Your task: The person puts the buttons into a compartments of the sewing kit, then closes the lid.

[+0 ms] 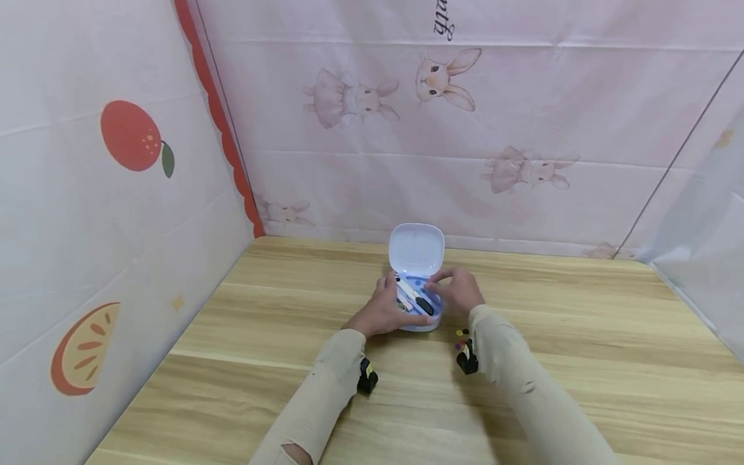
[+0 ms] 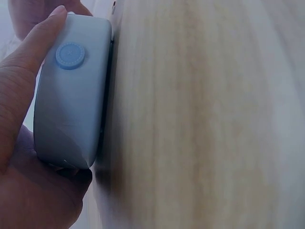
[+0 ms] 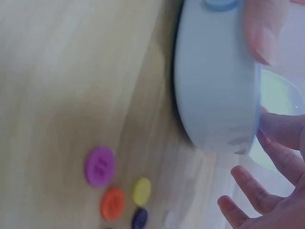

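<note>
- left sleeve (image 1: 325,381): cream, ripped slit (image 1: 297,454) way behind the left hand (image 1: 385,310)
- right sleeve (image 1: 517,381): cream too, small hole (image 1: 527,387) behind the right hand (image 1: 462,294)
- black left wrist cam (image 1: 366,382) (yellow patch (image 1: 369,368)) and right wrist cam (image 1: 467,361), just behind the hands

A small curtained-off nook, by its look — whether within a home or a studio, one cannot tell; a wood-grain tabletop (image 1: 581,336) spreads at six o'clock; a creased pinkish sheet (image 1: 407,181) printed with rabbits (image 1: 433,81) hangs at twelve; a white sheet (image 1: 58,213) bearing a red fruit (image 1: 130,135) and an orange slice (image 1: 85,352) hangs at nine; another pale sheet (image 1: 709,239) at three.
</note>
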### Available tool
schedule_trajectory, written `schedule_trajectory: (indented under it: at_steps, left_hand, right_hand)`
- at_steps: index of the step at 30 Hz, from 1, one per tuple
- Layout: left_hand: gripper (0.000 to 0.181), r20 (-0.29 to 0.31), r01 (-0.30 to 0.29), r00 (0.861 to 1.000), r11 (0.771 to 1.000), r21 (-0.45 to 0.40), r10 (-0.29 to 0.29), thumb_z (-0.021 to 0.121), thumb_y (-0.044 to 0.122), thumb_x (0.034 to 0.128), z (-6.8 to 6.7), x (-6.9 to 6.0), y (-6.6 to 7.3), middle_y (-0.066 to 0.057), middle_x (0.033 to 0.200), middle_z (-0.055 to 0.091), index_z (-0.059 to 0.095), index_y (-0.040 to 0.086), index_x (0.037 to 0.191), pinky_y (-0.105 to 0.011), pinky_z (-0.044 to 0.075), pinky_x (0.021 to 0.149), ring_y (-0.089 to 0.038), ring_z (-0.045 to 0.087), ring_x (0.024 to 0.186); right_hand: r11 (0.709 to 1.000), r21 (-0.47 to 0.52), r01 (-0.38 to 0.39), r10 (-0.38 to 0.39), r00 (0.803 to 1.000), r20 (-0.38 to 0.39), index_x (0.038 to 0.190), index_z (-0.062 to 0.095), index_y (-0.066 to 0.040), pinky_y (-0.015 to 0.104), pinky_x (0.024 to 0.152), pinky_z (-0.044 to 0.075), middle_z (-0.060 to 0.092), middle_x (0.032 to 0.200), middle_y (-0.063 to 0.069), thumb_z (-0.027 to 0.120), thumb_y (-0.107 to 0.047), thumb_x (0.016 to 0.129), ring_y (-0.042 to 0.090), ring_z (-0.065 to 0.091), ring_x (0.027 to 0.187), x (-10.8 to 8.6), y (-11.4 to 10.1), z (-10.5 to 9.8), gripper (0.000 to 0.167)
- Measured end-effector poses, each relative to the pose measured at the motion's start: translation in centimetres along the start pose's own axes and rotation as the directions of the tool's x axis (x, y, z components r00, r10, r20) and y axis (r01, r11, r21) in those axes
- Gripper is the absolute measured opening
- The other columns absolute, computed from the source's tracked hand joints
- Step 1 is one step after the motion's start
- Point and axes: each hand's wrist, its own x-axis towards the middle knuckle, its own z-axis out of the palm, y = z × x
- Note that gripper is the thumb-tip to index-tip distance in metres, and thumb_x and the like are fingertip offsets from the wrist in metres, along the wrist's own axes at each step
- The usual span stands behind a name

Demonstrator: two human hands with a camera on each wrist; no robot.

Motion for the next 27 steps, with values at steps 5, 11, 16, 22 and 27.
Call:
schedule_trajectory:
  at_steps: [5, 11, 16, 22, 27]
  left_hand:
    - [0.136, 0.008, 0.01, 1.0, 1.0, 0.01, -0.01, 0.084, 0.065, 0.0707, 0.0, 0.2, -0.2, -0.013, 0.161, 0.015, -0.003, 0.016, 0.163, -0.05, 0.037, 0.111, -0.03, 0.041, 0.131]
    - [0.137, 0.012, 0.02, 1.0, 1.0, 0.015, -0.02, 0.084, 0.065, 0.0708, 0.0, 0.1, -0.1, -0.013, 0.164, 0.01, -0.004, 0.015, 0.163, -0.052, 0.035, 0.112, -0.031, 0.038, 0.135]
    - [0.138, 0.017, 0.035, 0.999, 0.999, 0.009, -0.035, 0.084, 0.066, 0.0699, 0.1, 0.2, -0.2, -0.012, 0.165, 0.009, -0.005, 0.017, 0.164, -0.053, 0.034, 0.113, -0.031, 0.037, 0.136]
    - [0.138, 0.007, 0.037, 0.999, 0.999, 0.001, -0.037, 0.085, 0.065, 0.0698, 0.1, 0.2, -0.2, -0.012, 0.166, 0.008, -0.004, 0.017, 0.164, -0.055, 0.033, 0.113, -0.033, 0.035, 0.139]
    - [0.137, 0.001, 0.038, 0.999, 0.999, 0.0, -0.038, 0.084, 0.065, 0.0705, 0.1, 0.3, -0.1, -0.012, 0.165, 0.009, -0.003, 0.016, 0.164, -0.055, 0.033, 0.113, -0.034, 0.035, 0.139]
  right_hand:
    - [1.0, 0.013, 0.012, -0.012, 1.0, 0.002, 0.106, 0.077, -0.002, 0.044, 0.09, 0.042, 0.063, 0.133, 0.019, 0.074, -0.023, 0.094, 0.033, 0.052, 0.117, -0.1, 0.3, -1.3, 0.024]
    - [0.999, 0.029, 0.016, -0.016, 1.0, 0.001, 0.11, 0.074, -0.001, 0.057, 0.106, 0.037, 0.058, 0.14, 0.021, 0.071, -0.023, 0.096, 0.04, 0.048, 0.131, -0.6, 1.2, -2.9, 0.026]
    - [0.999, -0.015, 0.042, -0.042, 0.999, 0.003, 0.109, 0.074, -0.001, 0.06, 0.106, 0.037, 0.058, 0.14, 0.022, 0.07, -0.024, 0.096, 0.043, 0.046, 0.133, -0.8, 2.2, -3.8, 0.026]
    - [0.994, -0.075, 0.08, -0.08, 0.997, 0.003, 0.104, 0.076, -0.002, 0.062, 0.108, 0.034, 0.059, 0.137, 0.023, 0.071, -0.021, 0.095, 0.044, 0.047, 0.133, -1.0, 3.2, -4.7, 0.021]
    - [0.99, -0.118, 0.072, -0.069, 0.997, 0.028, 0.104, 0.076, -0.003, 0.064, 0.107, 0.033, 0.06, 0.136, 0.024, 0.071, -0.022, 0.095, 0.046, 0.047, 0.132, -1.1, 3.8, -5.1, 0.022]
